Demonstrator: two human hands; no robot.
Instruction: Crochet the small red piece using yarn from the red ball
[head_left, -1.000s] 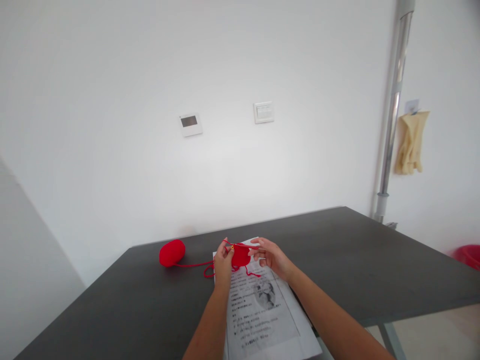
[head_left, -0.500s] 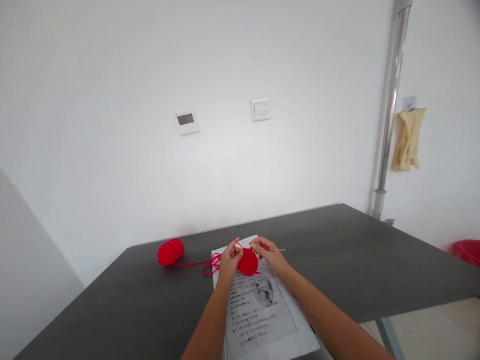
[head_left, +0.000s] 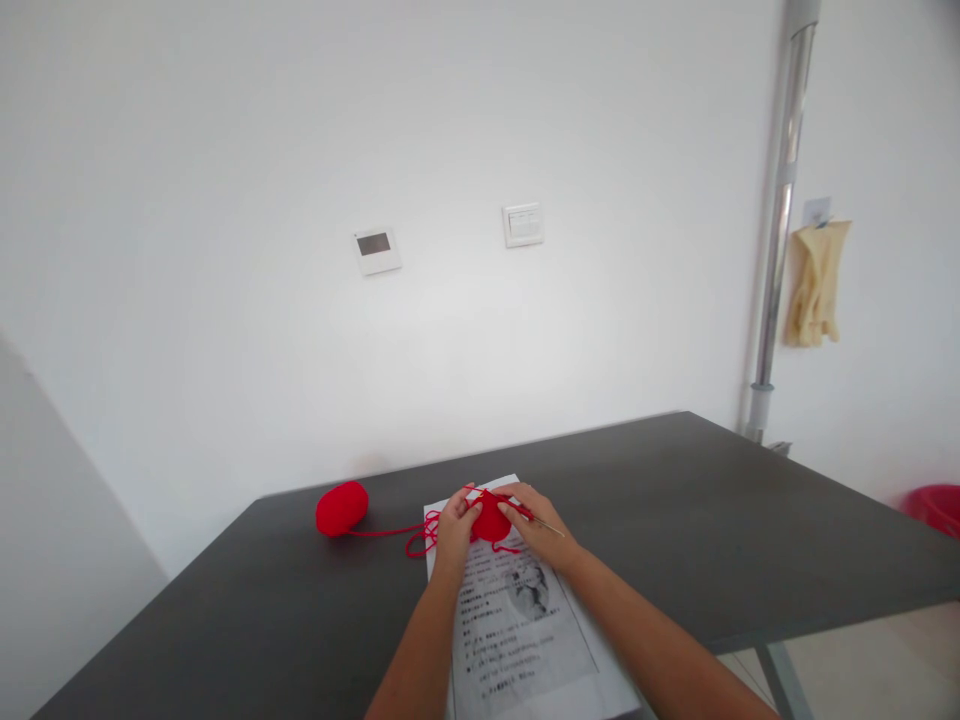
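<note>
A round piece of red crochet [head_left: 491, 521] is held up between my two hands, above a printed sheet. My left hand [head_left: 456, 520] pinches its left edge, with red yarn running over the fingers. Closed around a thin crochet hook [head_left: 551, 525], my right hand [head_left: 534, 518] also touches the work's right edge. The hook's metal end sticks out to the right, over the back of the hand; its other end is hidden at the stitches. A short yarn tail hangs below the piece. From the red yarn ball [head_left: 342, 508], a strand leads to loose loops beside my left hand.
The printed paper [head_left: 525, 650] lies under my hands on the dark table [head_left: 675, 520]. Behind it, a white wall carries a thermostat [head_left: 377, 250] and a switch [head_left: 523, 225]. At right are a metal pole [head_left: 780, 210], hanging yellow gloves [head_left: 817, 285] and a red basin [head_left: 934, 508].
My right hand has turned and come closer to the left, so the hook now slants down to the right. The crochet piece has tilted and looks partly folded.
</note>
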